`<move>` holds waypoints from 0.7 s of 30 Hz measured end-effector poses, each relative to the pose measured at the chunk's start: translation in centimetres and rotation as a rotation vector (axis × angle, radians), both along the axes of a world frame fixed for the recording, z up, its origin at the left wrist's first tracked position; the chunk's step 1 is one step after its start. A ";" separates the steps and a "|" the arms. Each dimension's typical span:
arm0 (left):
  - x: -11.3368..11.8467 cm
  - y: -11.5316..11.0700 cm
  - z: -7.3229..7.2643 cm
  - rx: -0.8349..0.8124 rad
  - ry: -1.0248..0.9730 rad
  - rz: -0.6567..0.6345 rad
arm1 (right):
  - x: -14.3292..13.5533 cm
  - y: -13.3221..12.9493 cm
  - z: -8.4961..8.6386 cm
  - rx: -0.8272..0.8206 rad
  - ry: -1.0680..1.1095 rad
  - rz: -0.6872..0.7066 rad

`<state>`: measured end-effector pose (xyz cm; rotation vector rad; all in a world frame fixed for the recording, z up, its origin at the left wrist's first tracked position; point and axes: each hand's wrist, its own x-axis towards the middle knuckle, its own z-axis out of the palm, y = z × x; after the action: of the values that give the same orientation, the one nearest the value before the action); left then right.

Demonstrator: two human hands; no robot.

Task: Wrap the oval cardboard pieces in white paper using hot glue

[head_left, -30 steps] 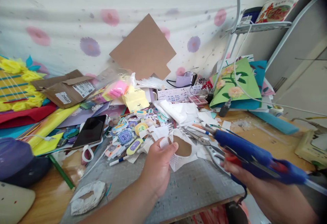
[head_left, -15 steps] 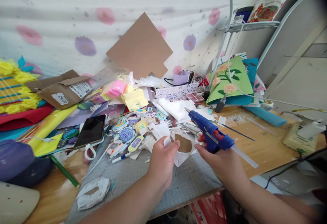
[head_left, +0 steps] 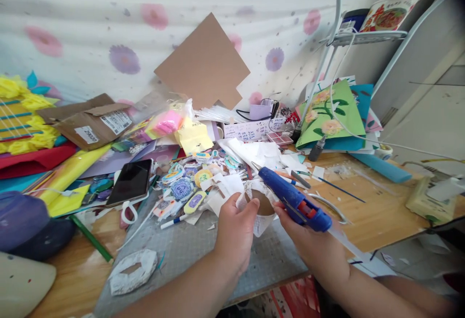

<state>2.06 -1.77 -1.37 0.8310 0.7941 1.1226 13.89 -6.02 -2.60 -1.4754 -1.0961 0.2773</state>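
Note:
My left hand (head_left: 238, 228) pinches the left edge of a small piece with a brown cardboard middle (head_left: 263, 204) and a white textured paper border (head_left: 260, 225). My right hand (head_left: 312, 240) is wrapped round a blue hot glue gun (head_left: 292, 197), its nozzle pointing up and left above the piece. A clear glue stick (head_left: 348, 243) sticks out of the gun's back end. The right thumb and fingertips come close to the piece's right edge; whether they touch it I cannot tell. On the grey cutting mat (head_left: 189, 260) lies a white paper-wrapped ring (head_left: 133, 272).
Behind my hands lies a heap of paper cut-outs (head_left: 181, 189) and white scraps (head_left: 250, 156). A phone (head_left: 130, 182) and a green stick (head_left: 90, 238) are on the left. A blue thin brush (head_left: 341, 189), a power strip (head_left: 432, 202) and a white rack (head_left: 366, 38) stand right.
The glue gun has moved left and slightly down, its nozzle now over the piece's top edge. The piece has tilted in my left hand. The view has shifted slightly.

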 end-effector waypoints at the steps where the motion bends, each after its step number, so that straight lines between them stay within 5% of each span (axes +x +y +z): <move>1: 0.0 0.0 -0.1 0.030 0.000 0.002 | -0.2 0.0 -0.1 0.003 -0.026 -0.006; 8: -0.4 0.1 -0.2 0.014 -0.024 0.006 | -0.3 -1.2 0.3 0.038 0.036 0.003; 15: -0.6 0.7 1.0 -0.109 -0.159 -0.010 | 5.7 -1.8 1.7 -0.152 0.432 0.366; 21: -0.7 0.7 1.3 -0.109 -0.160 -0.030 | 6.8 -2.1 1.4 -0.330 0.312 0.270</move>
<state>1.36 -1.11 -0.03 0.6515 0.7013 1.0947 20.68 -8.16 -1.19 -1.5032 -1.0242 0.8842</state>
